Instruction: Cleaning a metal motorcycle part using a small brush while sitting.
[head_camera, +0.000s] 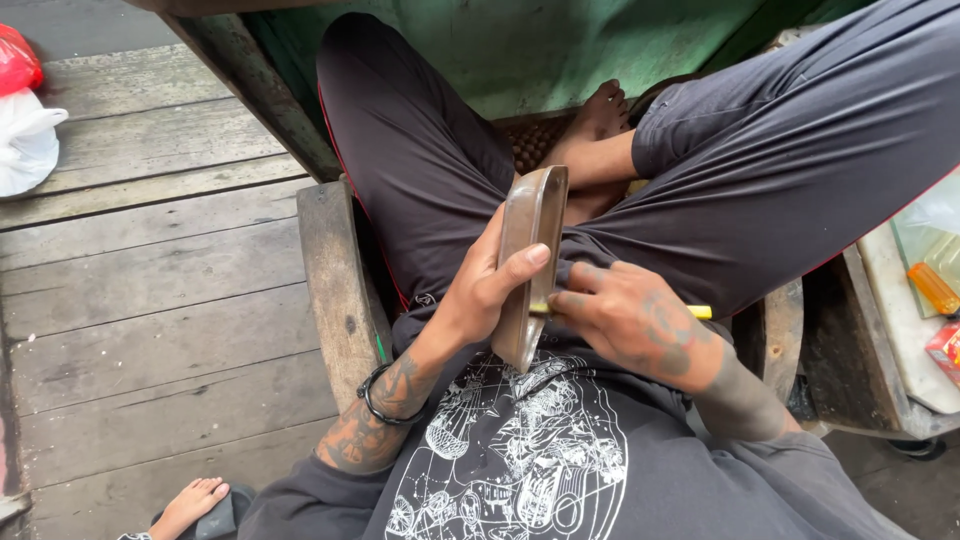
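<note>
Head view: left hand grip closed round brown sole; right hand pinches yellow tool.

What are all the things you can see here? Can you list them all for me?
Shoe sole: one, brown, held on edge above the lap.
Thin tool: one, yellow, its end sticking out past the right hand, its tip at the sole's edge.
Wooden seat: one, worn grey-brown, under the person.
Plank floor: grey boards, left side.
Plastic bags: two, one red and one white, top left corner.
Green wall: one, top middle.
Orange lighter: one, on a pale tray at the right edge.
Wristband: one, black, on the left wrist.
Left hand: grips the sole.
Right hand: holds the yellow tool.
Bare feet: one near the wall, one bottom left.
</note>
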